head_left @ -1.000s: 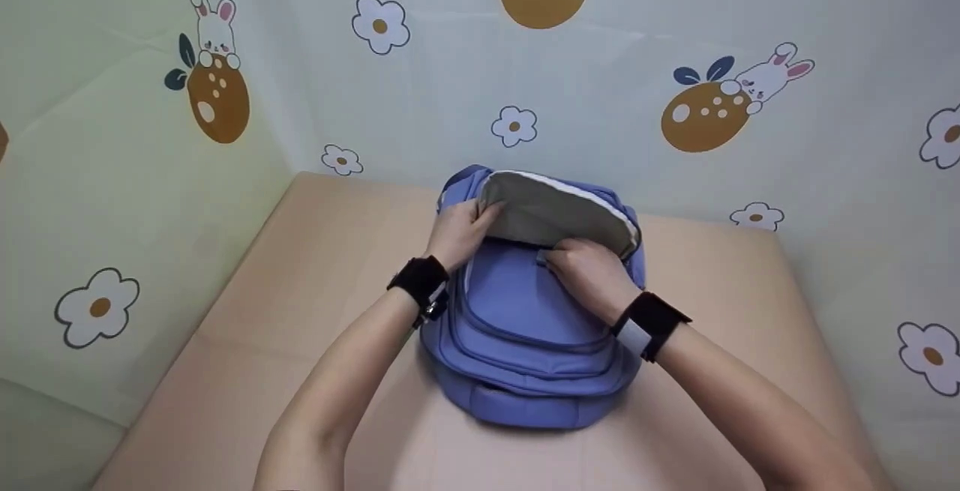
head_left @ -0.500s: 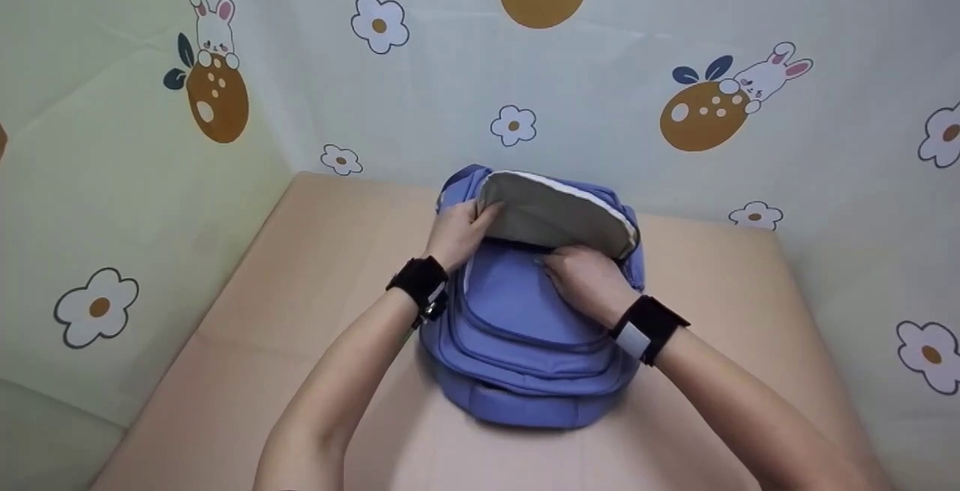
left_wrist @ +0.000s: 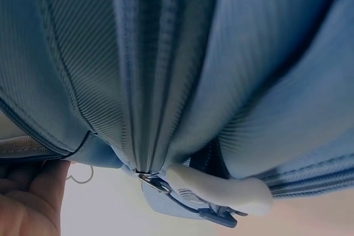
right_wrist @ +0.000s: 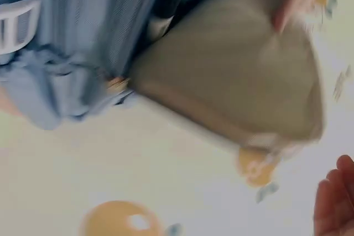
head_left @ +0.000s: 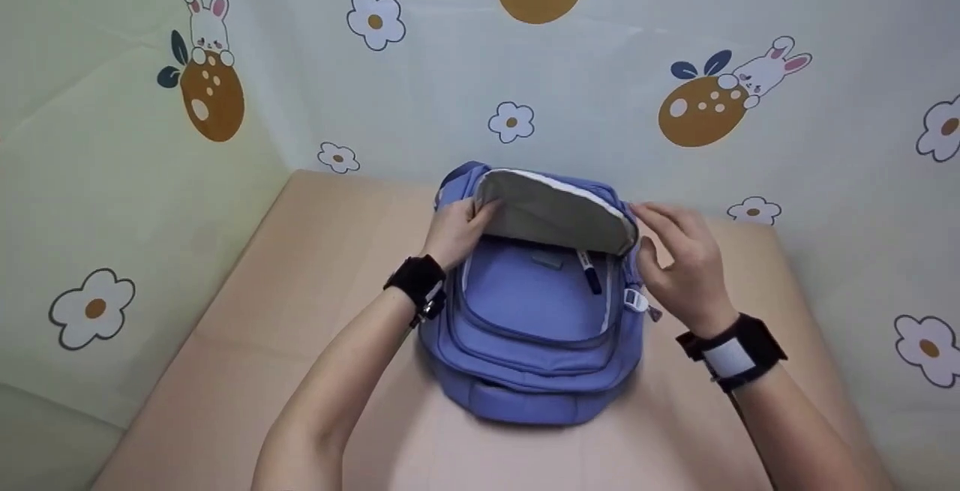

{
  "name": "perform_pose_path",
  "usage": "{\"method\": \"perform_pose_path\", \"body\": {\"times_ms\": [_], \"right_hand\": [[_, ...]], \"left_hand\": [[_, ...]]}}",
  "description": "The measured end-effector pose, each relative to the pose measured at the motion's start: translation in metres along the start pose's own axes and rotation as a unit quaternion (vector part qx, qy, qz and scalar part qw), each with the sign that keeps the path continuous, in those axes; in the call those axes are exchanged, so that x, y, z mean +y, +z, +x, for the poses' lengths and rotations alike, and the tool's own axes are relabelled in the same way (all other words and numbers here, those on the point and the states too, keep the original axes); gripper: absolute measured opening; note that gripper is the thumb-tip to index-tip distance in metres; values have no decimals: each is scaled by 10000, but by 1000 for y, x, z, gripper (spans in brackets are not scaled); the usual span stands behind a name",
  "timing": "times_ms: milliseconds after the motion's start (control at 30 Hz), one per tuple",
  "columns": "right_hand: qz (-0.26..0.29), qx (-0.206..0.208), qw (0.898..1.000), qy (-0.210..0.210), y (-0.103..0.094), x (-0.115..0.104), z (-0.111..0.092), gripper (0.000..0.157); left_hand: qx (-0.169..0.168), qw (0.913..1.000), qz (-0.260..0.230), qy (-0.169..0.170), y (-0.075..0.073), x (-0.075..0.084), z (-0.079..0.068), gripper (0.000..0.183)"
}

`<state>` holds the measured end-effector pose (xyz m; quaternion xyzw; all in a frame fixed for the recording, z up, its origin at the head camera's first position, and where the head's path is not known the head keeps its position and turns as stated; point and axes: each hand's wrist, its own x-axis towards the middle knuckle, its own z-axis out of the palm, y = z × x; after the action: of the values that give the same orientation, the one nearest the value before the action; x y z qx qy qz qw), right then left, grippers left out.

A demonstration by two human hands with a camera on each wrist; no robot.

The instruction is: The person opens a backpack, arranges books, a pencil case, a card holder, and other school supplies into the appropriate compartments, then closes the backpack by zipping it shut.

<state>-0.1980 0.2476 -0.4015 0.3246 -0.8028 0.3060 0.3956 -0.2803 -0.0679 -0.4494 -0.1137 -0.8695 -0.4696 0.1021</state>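
Note:
A blue backpack (head_left: 525, 401) lies with its front pocket unzipped and the flap's grey lining (head_left: 551, 214) turned up. At the flap's left edge, my left hand (head_left: 454, 235) pinches the fabric between thumb and fingers. The left wrist view catches part of that hand at its lower left corner. My right hand (head_left: 686, 270) is just beside the flap's right edge, fingers extended, holding nothing. Inside the pocket rests a marker (head_left: 589, 272) with a white and dark barrel; its upper end is hidden under the flap. A small grey-green label (head_left: 547, 260) sits left of it.
The backpack is on a peach-coloured surface (head_left: 315, 251) against a patterned fabric wall (head_left: 450, 86). A white buckle (head_left: 636, 300) with a small charm hangs at the bag's right side. In the left wrist view, a zipper pull (left_wrist: 155, 183) dangles near a white curved piece (left_wrist: 221, 189).
My right hand has left the pocket opening and moved right, beyond the bag's edge, with its fingers straightened. The marker now shows in the pocket. My left hand keeps its hold on the flap.

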Motion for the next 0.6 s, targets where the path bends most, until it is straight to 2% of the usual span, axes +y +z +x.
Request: {"method": "perform_pose_path", "body": {"times_ms": [67, 133, 200, 233, 300, 400, 500, 600], "right_hand": [[60, -662, 9966, 494, -5, 13, -6, 58], [144, -1295, 9869, 957, -6, 24, -12, 63], [270, -1704, 9767, 1276, -6, 31, -18, 61], [292, -1779, 9738, 1386, -5, 34, -20, 57], [273, -1766, 9725, 1492, -2, 37, -22, 46], [198, -1518, 9765, 1520, 1, 40, -24, 33], [150, -1257, 9792, 1587, 4, 41, -26, 29], [134, -1092, 9805, 1631, 6, 41, -30, 27]], "left_hand": [[-19, 10000, -18, -34, 0, -1, -1, 52], [-46, 10000, -15, -48, 0, -1, -1, 52], [-76, 10000, -25, -53, -1, -1, -1, 52], [-99, 9999, -45, -51, -1, -1, -1, 51], [-156, 9998, -117, -68, -2, -2, -2, 51], [-307, 9990, -314, -128, -5, -2, -3, 50], [-521, 9970, -549, -133, -8, -4, -5, 45], [-717, 9956, -593, 40, -12, -5, -7, 38]]}}
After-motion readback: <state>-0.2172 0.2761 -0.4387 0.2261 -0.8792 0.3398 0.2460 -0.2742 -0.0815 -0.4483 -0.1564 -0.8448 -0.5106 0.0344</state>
